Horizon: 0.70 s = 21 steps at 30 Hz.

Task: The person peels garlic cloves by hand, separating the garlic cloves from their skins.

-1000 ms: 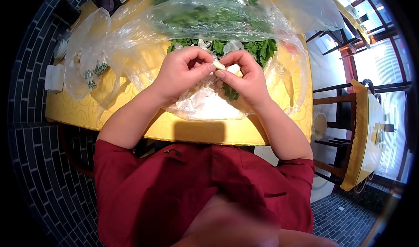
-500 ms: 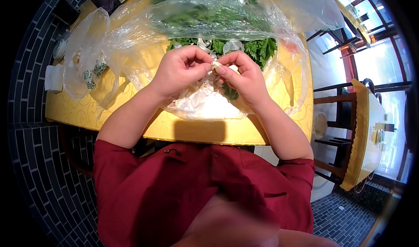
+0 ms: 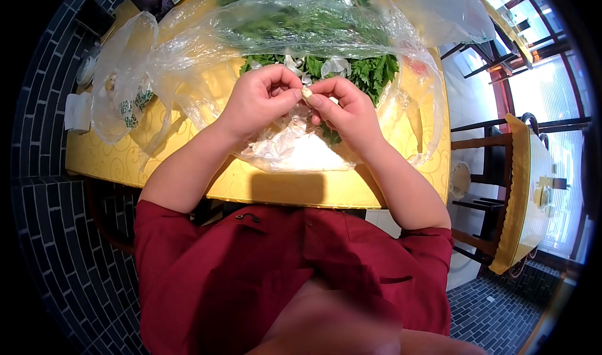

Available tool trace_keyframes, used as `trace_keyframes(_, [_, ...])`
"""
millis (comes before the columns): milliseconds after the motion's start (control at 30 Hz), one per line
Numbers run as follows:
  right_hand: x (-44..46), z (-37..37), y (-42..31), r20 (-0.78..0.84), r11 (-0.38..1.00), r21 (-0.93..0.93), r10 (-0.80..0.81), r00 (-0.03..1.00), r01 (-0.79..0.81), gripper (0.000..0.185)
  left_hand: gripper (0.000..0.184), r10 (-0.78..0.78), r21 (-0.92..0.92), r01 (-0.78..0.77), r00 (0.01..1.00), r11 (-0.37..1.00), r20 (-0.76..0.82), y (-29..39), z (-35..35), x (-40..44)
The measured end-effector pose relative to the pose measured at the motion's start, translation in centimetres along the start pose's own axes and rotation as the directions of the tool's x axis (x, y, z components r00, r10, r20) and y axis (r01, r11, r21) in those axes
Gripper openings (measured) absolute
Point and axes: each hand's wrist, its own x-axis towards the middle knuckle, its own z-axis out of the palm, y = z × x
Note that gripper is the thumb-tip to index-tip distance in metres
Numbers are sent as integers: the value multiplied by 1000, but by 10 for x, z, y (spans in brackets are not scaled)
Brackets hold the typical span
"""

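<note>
A pale garlic clove is pinched between the fingertips of both my hands. My left hand grips its left side with thumb and forefinger, the other fingers curled in. On the right, my right hand closes thumb and forefinger on it, and a second whitish piece shows partly behind its fingers. Papery garlic skins lie heaped below my hands on clear plastic. Just beyond are leafy green stalks, partly covered by a clear plastic bag.
A yellow cloth covers the table. At the left lies another clear bag with green print, beside a white box. A whitish plastic bag hangs over the far right corner. Another table stands to the right.
The clove has turned slightly between my fingertips and shifted a little left. My right hand has tilted and lowered slightly, while my left hand stays nearly in place.
</note>
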Motion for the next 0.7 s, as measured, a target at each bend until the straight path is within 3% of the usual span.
trace_keyframes(67, [2, -1, 10, -19, 921, -335, -216, 976, 197, 21, 5, 8, 49, -7, 1000, 999, -14, 0, 0, 0])
trace_keyframes(167, [-1, 0, 4, -25, 836, -496, -282, 959, 233, 22, 3, 18, 99, -15, 999, 995, -31, 2, 5, -3])
trace_keyframes(267, [0, 0, 7, -14, 844, -484, -273, 962, 233, 21, 3, 40, 120, -33, 998, 992, -53, 2, 8, -4])
trace_keyframes(400, [0, -1, 1, -21, 996, -90, -19, 1000, 17, 20, 5, 66, 132, -60, 997, 989, -40, -1, 3, -2])
trace_keyframes(500, [-3, -4, -10, 7, 963, 259, 75, 997, -75, 19, 6, 117, 125, -104, 988, 987, -105, -3, -2, 2])
trace_keyframes(600, [-2, -4, -10, -24, 965, 261, 30, 999, -23, 20, 10, 230, 214, -190, 956, 958, -181, -2, 1, 4])
trace_keyframes(700, [3, -7, 4, -114, 936, -284, -250, 962, 209, 21, 12, 327, 336, -262, 932, 905, -153, -4, 1, 6])
